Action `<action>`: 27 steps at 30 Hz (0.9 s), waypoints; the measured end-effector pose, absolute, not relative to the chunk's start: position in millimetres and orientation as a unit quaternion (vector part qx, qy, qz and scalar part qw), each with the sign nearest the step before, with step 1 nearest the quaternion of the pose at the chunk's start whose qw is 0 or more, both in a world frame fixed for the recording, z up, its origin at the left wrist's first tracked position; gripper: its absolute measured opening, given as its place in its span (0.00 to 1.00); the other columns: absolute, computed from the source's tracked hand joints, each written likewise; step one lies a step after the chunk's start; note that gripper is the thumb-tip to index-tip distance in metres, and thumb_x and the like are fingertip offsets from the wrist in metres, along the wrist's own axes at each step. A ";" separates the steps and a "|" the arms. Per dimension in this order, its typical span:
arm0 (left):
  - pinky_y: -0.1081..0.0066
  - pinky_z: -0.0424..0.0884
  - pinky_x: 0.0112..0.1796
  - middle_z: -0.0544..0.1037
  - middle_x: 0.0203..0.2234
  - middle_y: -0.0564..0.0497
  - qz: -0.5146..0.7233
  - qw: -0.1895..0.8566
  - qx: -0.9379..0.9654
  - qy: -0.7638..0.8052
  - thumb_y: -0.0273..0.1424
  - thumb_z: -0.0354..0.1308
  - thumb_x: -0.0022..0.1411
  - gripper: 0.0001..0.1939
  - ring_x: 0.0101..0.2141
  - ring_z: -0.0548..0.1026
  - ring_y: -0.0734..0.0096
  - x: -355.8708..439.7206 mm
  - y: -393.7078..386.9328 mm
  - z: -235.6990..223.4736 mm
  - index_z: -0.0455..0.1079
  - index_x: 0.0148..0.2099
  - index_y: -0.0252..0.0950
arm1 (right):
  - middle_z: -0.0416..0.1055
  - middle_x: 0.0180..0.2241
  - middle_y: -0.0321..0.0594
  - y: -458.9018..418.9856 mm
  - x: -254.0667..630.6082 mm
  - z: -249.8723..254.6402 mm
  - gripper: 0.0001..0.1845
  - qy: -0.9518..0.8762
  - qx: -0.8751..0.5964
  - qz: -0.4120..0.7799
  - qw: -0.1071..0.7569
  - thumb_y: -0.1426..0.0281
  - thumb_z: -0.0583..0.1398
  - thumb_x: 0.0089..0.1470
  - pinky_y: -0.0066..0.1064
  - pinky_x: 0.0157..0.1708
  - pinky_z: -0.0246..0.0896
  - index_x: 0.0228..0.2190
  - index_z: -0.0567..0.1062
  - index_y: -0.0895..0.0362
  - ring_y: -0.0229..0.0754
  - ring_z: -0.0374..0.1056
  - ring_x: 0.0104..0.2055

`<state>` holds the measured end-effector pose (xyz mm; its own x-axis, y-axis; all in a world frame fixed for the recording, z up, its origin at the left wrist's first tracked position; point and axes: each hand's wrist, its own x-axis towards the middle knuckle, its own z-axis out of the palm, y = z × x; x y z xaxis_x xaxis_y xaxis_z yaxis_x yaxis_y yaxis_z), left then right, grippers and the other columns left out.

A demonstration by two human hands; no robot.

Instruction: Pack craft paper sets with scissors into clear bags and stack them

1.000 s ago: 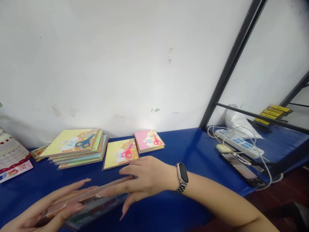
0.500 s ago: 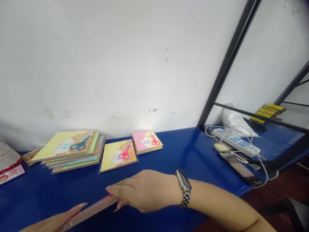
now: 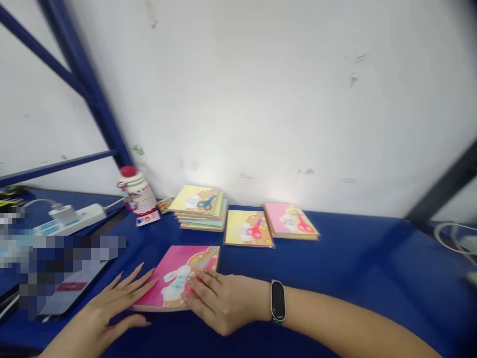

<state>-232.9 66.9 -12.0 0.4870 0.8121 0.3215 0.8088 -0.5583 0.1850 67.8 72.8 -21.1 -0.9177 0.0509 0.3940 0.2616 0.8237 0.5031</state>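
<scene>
- Left hand (image 3: 106,308) spread open, fingertips on the magenta booklet (image 3: 164,288)'s left side.
- Right hand (image 3: 223,301) bent over its right side; thumb hidden, cannot tell whether it grips.
- Booklet lies toward the desk (image 3: 346,288)'s near edge, between the hands.
- Phone (image 3: 72,291) left.
- Along the back edge: bottle (image 3: 139,194), booklet stack (image 3: 182,199), yellow booklet (image 3: 236,223), pale-pink booklet (image 3: 278,214).

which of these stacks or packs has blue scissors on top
The tallest stack, yellow-topped, just left of the yellow pack; that pack, the pink-topped pile and the magenta pack show pinkish-red scissors instead.
</scene>
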 end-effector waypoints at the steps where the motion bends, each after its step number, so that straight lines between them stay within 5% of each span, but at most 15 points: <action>1: 0.59 0.70 0.48 0.75 0.49 0.55 0.152 0.008 0.861 0.485 0.50 0.59 0.51 0.25 0.51 0.70 0.54 -236.6 63.3 -12.8 0.69 0.51 0.53 | 0.72 0.46 0.62 75.2 62.3 -23.6 0.20 -0.939 -0.079 -0.279 0.183 0.76 0.46 0.62 0.45 0.45 0.68 0.51 0.64 0.75 0.53 0.71 0.47; 5: 0.55 0.62 0.52 0.63 0.58 0.50 0.147 -0.002 0.822 0.551 0.43 0.48 0.64 0.26 0.58 0.60 0.58 -226.2 53.1 -20.8 0.55 0.62 0.44 | 0.70 0.47 0.64 86.1 48.4 -29.3 0.20 -0.948 -0.075 -0.254 0.177 0.78 0.47 0.60 0.49 0.46 0.67 0.52 0.62 0.76 0.57 0.68 0.50; 11: 0.46 0.56 0.54 0.63 0.58 0.48 0.113 -0.027 0.811 0.574 0.37 0.43 0.67 0.20 0.60 0.54 0.54 -203.5 60.8 -44.7 0.62 0.59 0.44 | 0.67 0.50 0.67 104.6 47.5 -32.6 0.20 -0.964 -0.102 -0.200 0.145 0.79 0.46 0.62 0.50 0.52 0.60 0.53 0.61 0.76 0.57 0.62 0.55; 13: 0.45 0.55 0.55 0.63 0.58 0.48 0.108 -0.029 0.814 0.570 0.37 0.44 0.67 0.20 0.60 0.54 0.53 -204.4 63.3 -50.8 0.61 0.59 0.45 | 0.67 0.52 0.61 106.0 50.8 -31.2 0.22 -0.969 -0.113 -0.172 0.139 0.72 0.47 0.65 0.46 0.56 0.55 0.56 0.60 0.71 0.53 0.59 0.58; 16: 0.43 0.55 0.55 0.62 0.59 0.46 0.097 -0.045 0.806 0.582 0.41 0.45 0.66 0.23 0.60 0.54 0.51 -204.6 63.0 -55.4 0.59 0.61 0.42 | 0.62 0.57 0.53 103.2 60.6 -24.2 0.39 -0.973 -0.149 -0.107 0.142 0.51 0.45 0.61 0.36 0.60 0.49 0.61 0.51 0.67 0.47 0.50 0.63; 18: 0.41 0.56 0.53 0.61 0.59 0.44 0.088 -0.073 0.802 0.586 0.45 0.45 0.64 0.25 0.60 0.55 0.46 -198.5 60.4 -56.7 0.59 0.61 0.42 | 0.53 0.62 0.52 102.1 72.4 -19.0 0.46 -0.967 -0.204 -0.036 0.152 0.45 0.44 0.57 0.33 0.62 0.45 0.62 0.44 0.67 0.44 0.41 0.65; 22: 0.43 0.62 0.50 0.60 0.60 0.44 0.102 -0.141 0.825 0.537 0.51 0.45 0.61 0.31 0.58 0.58 0.45 -170.9 52.0 -62.0 0.54 0.63 0.46 | 0.43 0.65 0.52 112.9 110.0 -19.5 0.39 -0.913 -0.369 0.023 0.173 0.51 0.44 0.61 0.44 0.63 0.39 0.63 0.44 0.64 0.47 0.33 0.66; 27: 0.48 0.67 0.49 0.59 0.60 0.47 0.090 -0.116 0.867 0.476 0.50 0.47 0.61 0.31 0.58 0.60 0.47 -146.6 54.3 -66.6 0.50 0.63 0.48 | 0.45 0.63 0.61 129.6 157.6 -36.6 0.39 -0.845 -0.509 0.057 0.153 0.52 0.43 0.61 0.52 0.61 0.42 0.61 0.50 0.69 0.56 0.37 0.65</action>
<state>-146.6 54.3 -66.6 0.5310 0.8041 0.2674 0.8461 -0.5201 -0.1161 157.6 129.6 -36.6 -0.4341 0.8782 0.2009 0.8430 0.4746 -0.2532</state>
